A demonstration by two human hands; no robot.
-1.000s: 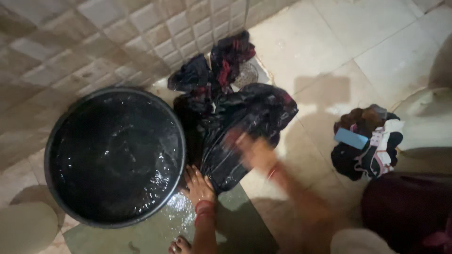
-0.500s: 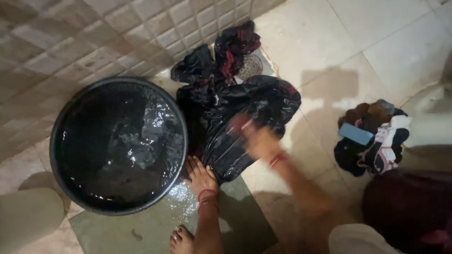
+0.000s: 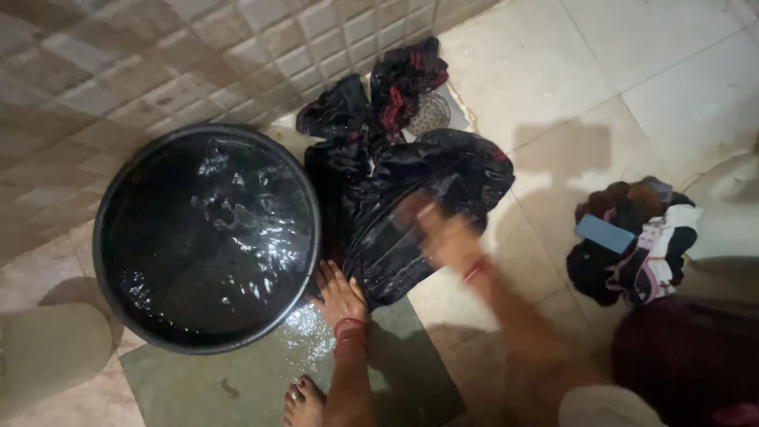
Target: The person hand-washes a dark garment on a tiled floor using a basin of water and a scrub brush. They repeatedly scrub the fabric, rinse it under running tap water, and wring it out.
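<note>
Pressing wet black cloth (image 3: 411, 221): left hand (image 3: 340, 294) flat, fingers apart; right hand (image 3: 447, 237) blurred, grip unclear.

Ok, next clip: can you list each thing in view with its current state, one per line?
Black tub: upright, full of rippling water.
Dark garment: wet, spread flat on the floor.
Left hand: pressed flat on the garment's edge.
Right hand: on the garment, blurred by motion.
Floor drain: partly covered by cloth.
Clothes pile: heaped apart at right, looks dry.
Green slab: wet.
</note>
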